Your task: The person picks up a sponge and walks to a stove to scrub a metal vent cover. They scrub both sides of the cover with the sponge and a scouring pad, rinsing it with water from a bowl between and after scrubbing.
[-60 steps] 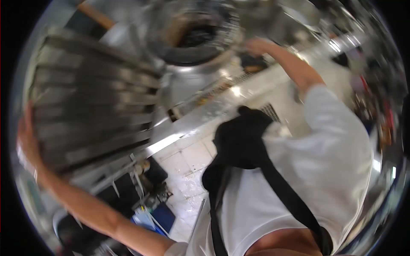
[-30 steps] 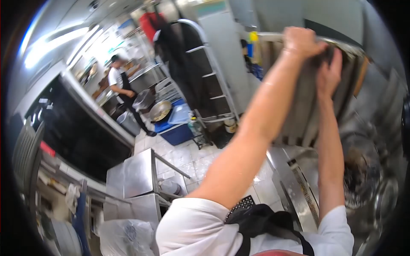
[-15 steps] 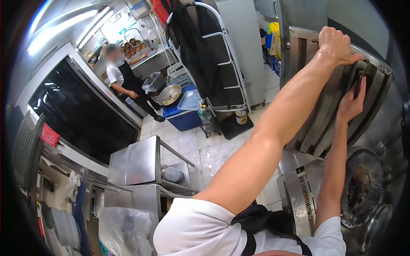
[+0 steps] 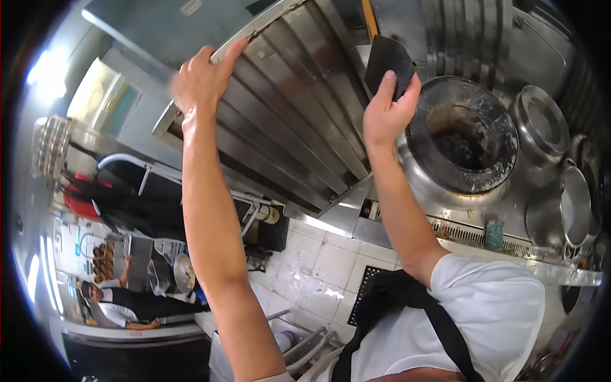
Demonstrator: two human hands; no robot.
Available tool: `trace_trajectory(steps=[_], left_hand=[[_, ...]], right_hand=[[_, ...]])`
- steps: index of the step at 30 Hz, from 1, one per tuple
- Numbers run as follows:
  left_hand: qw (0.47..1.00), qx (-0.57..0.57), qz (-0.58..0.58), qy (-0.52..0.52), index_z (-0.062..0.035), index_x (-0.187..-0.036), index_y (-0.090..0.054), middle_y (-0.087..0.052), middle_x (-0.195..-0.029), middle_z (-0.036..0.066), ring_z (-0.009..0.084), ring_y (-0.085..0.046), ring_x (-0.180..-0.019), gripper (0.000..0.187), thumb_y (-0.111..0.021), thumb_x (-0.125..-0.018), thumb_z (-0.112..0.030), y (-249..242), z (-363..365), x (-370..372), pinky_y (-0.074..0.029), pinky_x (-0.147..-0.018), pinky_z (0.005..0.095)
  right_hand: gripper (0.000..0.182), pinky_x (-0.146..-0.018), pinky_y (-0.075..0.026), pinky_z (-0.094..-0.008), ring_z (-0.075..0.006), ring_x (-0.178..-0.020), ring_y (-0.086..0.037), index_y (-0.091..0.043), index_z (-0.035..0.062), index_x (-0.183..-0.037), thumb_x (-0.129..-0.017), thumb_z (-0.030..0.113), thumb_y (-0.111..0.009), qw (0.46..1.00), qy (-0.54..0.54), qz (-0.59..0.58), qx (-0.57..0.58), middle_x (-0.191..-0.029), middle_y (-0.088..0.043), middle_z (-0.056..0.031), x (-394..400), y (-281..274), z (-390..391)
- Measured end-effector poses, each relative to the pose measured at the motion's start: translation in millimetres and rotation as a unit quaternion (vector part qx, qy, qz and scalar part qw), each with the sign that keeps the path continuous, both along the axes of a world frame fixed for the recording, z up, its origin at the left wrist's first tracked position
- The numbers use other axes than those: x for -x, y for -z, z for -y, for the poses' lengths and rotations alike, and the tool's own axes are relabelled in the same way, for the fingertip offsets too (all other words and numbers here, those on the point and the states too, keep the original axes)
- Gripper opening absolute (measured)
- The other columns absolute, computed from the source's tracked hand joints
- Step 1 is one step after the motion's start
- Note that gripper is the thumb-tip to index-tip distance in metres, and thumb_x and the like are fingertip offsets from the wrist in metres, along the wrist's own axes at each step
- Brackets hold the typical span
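Note:
My left hand is closed on the upper edge of a ribbed metal panel, which is held tilted at the upper middle. Between the thumb and fingers of my right hand is a dark flat piece, to the right of the panel. Just right of that hand lies a round wok burner with a blackened hollow.
A green scouring pad lies on the stove's front edge. Metal pots and a strainer ring stand at the right. Lower left, a co-worker is near a pan. A folded ladder is at the left.
The view has turned strongly. The panel now appears at the upper middle, with my left hand still on its edge. The dark piece in my right hand is now clearly visible, away from the panel's face.

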State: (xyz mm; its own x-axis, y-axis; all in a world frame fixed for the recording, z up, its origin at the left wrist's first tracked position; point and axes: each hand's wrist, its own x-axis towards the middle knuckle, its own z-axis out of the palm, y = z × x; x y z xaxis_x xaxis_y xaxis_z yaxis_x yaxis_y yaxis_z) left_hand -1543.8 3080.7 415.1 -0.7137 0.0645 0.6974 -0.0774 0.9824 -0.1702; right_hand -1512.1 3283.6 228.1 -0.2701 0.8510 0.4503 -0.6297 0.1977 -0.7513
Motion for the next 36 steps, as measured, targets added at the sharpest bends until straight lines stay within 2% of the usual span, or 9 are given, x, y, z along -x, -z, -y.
trace_trajectory(steps=[4,7,9,10,12,14,19,29,36], left_hand=[[0.999,-0.033,0.021,-0.028,-0.0159,-0.104,-0.074,-0.073,-0.096,0.016,0.0349,-0.068,-0.098,0.082,-0.046,-0.075,-0.087,-4.1,-6.5,-2.2,-0.052,-0.084,0.0442],[0.998,0.003,-0.062,0.016,-0.0140,-0.096,-0.074,-0.074,-0.091,0.014,0.0346,-0.070,-0.092,0.081,-0.045,-0.077,-0.086,6.2,-1.4,0.6,-0.054,-0.077,0.0433],[0.999,-0.007,-0.016,0.048,-0.0123,-0.090,-0.074,-0.073,-0.085,0.015,0.0338,-0.071,-0.084,0.078,-0.046,-0.079,-0.084,-1.8,5.7,-10.1,-0.054,-0.069,0.0444],[0.996,0.009,-0.051,0.074,-0.0120,-0.090,-0.074,-0.073,-0.083,0.016,0.0340,-0.071,-0.082,0.078,-0.046,-0.079,-0.084,3.6,12.1,-4.5,-0.055,-0.066,0.0443],[0.992,-0.077,0.026,0.098,-0.0012,-0.100,-0.073,-0.071,-0.102,0.024,0.0384,-0.068,-0.101,0.072,-0.050,-0.088,-0.068,-14.6,2.2,-48.2,-0.053,-0.088,0.0469],[0.990,-0.086,0.033,0.102,-0.0006,-0.095,-0.075,-0.072,-0.094,0.022,0.0366,-0.071,-0.093,0.069,-0.054,-0.087,-0.066,-14.2,9.4,-45.6,-0.054,-0.084,0.0469],[0.987,-0.091,-0.022,0.134,-0.0002,-0.088,-0.076,-0.072,-0.086,0.023,0.0352,-0.072,-0.088,0.071,-0.057,-0.083,-0.068,-8.1,16.1,-41.8,-0.055,-0.081,0.0446],[0.986,-0.093,-0.026,0.138,0.0011,-0.087,-0.076,-0.072,-0.085,0.023,0.0358,-0.072,-0.087,0.073,-0.057,-0.083,-0.069,-4.8,11.3,-44.9,-0.055,-0.080,0.0446],[0.992,-0.074,-0.014,0.104,0.0005,-0.088,-0.075,-0.072,-0.084,0.023,0.0368,-0.071,-0.086,0.075,-0.054,-0.084,-0.071,-5.7,13.3,-29.7,-0.054,-0.079,0.0452]], right_hand=[[0.041,-0.107,-0.036,-0.0386,-0.0271,-0.124,-0.049,-0.042,-0.0052,-0.136,-0.100,0.013,-0.052,0.983,-0.108,-0.085,0.119,-0.132,-0.051,-0.0192,-1.7,-30.9,37.4],[0.042,-0.109,-0.035,-0.0405,-0.0318,-0.129,-0.048,-0.044,-0.0043,-0.136,-0.096,0.007,-0.053,0.984,-0.122,-0.127,0.018,-0.136,-0.050,-0.0212,19.8,-46.7,78.6],[0.049,-0.108,-0.036,-0.0445,-0.0373,-0.130,-0.046,-0.046,-0.0045,-0.135,-0.088,0.005,-0.056,0.961,0.017,-0.037,-0.274,-0.138,-0.049,-0.0230,39.0,-52.9,113.5],[0.041,-0.100,-0.044,-0.0423,-0.0402,-0.111,-0.057,-0.051,-0.0021,-0.131,-0.090,0.005,-0.055,0.955,0.004,-0.051,-0.294,-0.126,-0.060,-0.0217,51.4,-60.3,116.0],[0.035,-0.093,-0.049,-0.0396,-0.0366,-0.102,-0.063,-0.058,0.0033,-0.127,-0.094,0.012,-0.054,0.951,-0.177,0.018,-0.252,-0.118,-0.066,-0.0193,65.0,-66.0,114.1],[0.035,-0.096,-0.048,-0.0393,-0.0333,-0.112,-0.063,-0.061,0.0047,-0.128,-0.097,0.020,-0.057,0.962,-0.056,0.016,-0.268,-0.122,-0.066,-0.0198,61.7,-61.1,121.1],[0.036,-0.095,-0.049,-0.0420,-0.0356,-0.110,-0.063,-0.064,0.0044,-0.125,-0.093,0.021,-0.063,0.951,-0.008,-0.117,-0.287,-0.118,-0.068,-0.0144,66.0,-26.6,117.7],[0.036,-0.098,-0.045,-0.0398,-0.0316,-0.112,-0.057,-0.065,0.0097,-0.127,-0.091,0.014,-0.065,0.961,-0.014,-0.067,-0.269,-0.123,-0.065,-0.0104,61.3,-4.2,114.3],[0.033,-0.104,-0.041,-0.0388,-0.0320,-0.123,-0.053,-0.062,0.0065,-0.129,-0.100,0.021,-0.057,0.945,-0.111,-0.042,-0.304,-0.135,-0.059,-0.0133,32.9,-51.2,96.7]])
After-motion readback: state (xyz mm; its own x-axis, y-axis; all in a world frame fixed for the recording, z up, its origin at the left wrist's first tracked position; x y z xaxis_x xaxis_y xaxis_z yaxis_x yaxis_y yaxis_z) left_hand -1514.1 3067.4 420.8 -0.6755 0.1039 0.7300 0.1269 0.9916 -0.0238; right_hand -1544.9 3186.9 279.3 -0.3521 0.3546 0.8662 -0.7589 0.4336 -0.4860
